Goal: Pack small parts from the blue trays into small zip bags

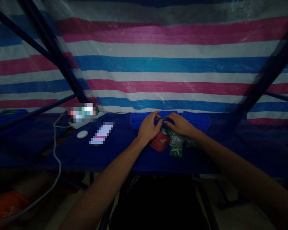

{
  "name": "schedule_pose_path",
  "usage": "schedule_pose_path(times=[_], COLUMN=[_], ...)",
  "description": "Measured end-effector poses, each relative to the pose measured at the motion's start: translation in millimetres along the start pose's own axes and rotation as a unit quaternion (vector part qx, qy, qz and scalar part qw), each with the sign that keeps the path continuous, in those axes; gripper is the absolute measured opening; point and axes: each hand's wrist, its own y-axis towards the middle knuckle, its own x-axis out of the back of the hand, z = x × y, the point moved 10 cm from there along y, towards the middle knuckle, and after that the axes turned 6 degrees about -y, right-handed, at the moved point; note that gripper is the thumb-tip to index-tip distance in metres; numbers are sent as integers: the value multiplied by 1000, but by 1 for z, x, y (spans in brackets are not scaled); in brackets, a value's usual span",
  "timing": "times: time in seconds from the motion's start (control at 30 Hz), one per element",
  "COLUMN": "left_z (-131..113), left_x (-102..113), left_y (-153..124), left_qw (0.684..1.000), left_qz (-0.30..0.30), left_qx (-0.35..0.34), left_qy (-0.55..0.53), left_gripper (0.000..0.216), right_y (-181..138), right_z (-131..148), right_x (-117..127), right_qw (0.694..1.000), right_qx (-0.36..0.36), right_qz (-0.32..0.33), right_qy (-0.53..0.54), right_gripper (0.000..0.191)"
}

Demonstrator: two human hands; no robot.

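Note:
Over the middle of the blue table (139, 163), my left hand (149, 126) and my right hand (179, 124) meet with fingers curled in a pinch. Between their fingertips shows a small bluish-green bit (163, 118), too small and dark to name. A stack of red packets (160, 142) lies just below my left hand. Beside it, under my right hand and forearm, are dark green items in clear plastic bags (176, 147), partly hidden. Behind my hands stand a blue bin (136, 119) on the left and another blue bin (196, 119) on the right.
On the left lie a phone-like lit screen (102, 133), a white round disc (82, 134) and a white power strip (86, 121) beneath a blurred-out bright patch. A white cable (55, 143) hangs over the edge. Blue metal bars (62, 67) and a striped sheet (163, 64) enclose the table.

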Motion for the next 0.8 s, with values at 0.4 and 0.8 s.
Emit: schedule_pose_path(times=[0.4, 0.8], left_z=[5, -4], left_x=[-1, 1], left_y=[-1, 1], left_qw=[1000, 1000], left_qz=[4, 18], left_qx=[1, 6], left_qy=[4, 8], left_gripper=[39, 35], right_y=[0, -26], right_z=[16, 49], right_x=[14, 6], right_qw=[999, 988], right_qx=[32, 123], right_qz=[-24, 78], right_qy=[1, 53], right_gripper=[39, 33])
